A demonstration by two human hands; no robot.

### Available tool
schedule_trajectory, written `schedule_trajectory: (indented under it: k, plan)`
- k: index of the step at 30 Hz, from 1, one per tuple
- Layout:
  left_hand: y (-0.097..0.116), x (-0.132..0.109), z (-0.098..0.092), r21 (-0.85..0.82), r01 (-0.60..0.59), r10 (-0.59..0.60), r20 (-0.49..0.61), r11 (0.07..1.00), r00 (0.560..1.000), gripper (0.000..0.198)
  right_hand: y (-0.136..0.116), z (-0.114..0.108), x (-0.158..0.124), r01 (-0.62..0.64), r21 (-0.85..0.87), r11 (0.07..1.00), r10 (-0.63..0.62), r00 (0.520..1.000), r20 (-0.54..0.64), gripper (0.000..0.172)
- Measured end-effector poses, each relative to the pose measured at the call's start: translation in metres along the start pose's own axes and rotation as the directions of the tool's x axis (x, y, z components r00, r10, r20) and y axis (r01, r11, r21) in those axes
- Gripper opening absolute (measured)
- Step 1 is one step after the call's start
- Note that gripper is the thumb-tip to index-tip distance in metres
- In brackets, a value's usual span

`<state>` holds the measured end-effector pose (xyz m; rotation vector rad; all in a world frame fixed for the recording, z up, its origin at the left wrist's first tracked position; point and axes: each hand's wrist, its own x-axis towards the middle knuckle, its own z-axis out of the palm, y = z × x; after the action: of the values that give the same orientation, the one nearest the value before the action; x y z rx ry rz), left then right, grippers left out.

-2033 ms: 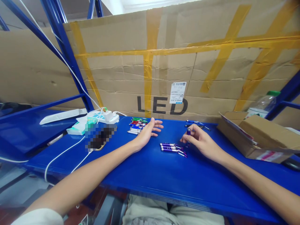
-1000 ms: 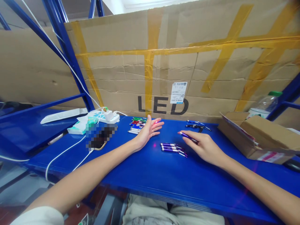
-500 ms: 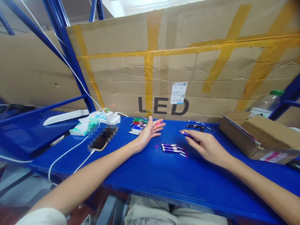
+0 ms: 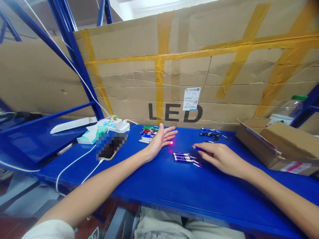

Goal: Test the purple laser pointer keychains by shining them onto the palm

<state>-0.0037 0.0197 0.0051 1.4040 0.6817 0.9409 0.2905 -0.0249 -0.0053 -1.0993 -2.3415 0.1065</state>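
Purple pen [image 4: 199, 148] lay pinched in the right hand [image 4: 219, 157], aimed leftward so its red dot [image 4: 171, 142] fell by the left hand [image 4: 159, 139], which rested palm up, fingers spread, empty. Three more pens [image 4: 186, 158] lay between the hands on the table [image 4: 174, 189].
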Motion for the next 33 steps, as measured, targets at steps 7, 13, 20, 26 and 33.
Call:
schedule_trajectory:
  k: [7, 13, 20, 26, 33]
  plan:
    - [0.0003, 0.0002, -0.0001, 0.004, 0.000, 0.000, -0.003, 1.000, 1.000, 0.089, -0.0008, -0.0028, -0.0005, -0.043, -0.022, 0.999, 0.040, 0.995, -0.086, 0.039]
    - [0.0004, -0.0002, -0.0004, 0.004, 0.002, -0.002, 0.007, 1.000, 1.000, 0.089, -0.0004, 0.0001, -0.0023, -0.054, -0.092, 0.994, 0.048, 0.996, -0.073, 0.044]
    - [0.0004, 0.0007, -0.0004, -0.002, 0.006, -0.006, -0.002, 1.000, 1.000, 0.086, 0.0018, 0.0032, -0.0041, 0.000, -0.083, 0.997, 0.000, 1.000, 0.007, 0.046]
    - [-0.0003, 0.0003, -0.0002, -0.008, 0.006, -0.006, -0.007, 1.000, 1.000, 0.085, -0.0030, 0.0011, -0.0020, -0.066, -0.077, 0.995, 0.063, 0.997, -0.038, 0.048]
    - [-0.0010, 0.0012, -0.0013, -0.006, -0.002, 0.002, 0.004, 1.000, 1.000, 0.089, -0.0068, -0.0003, -0.0016, -0.019, -0.043, 0.999, 0.022, 0.997, 0.069, 0.046]
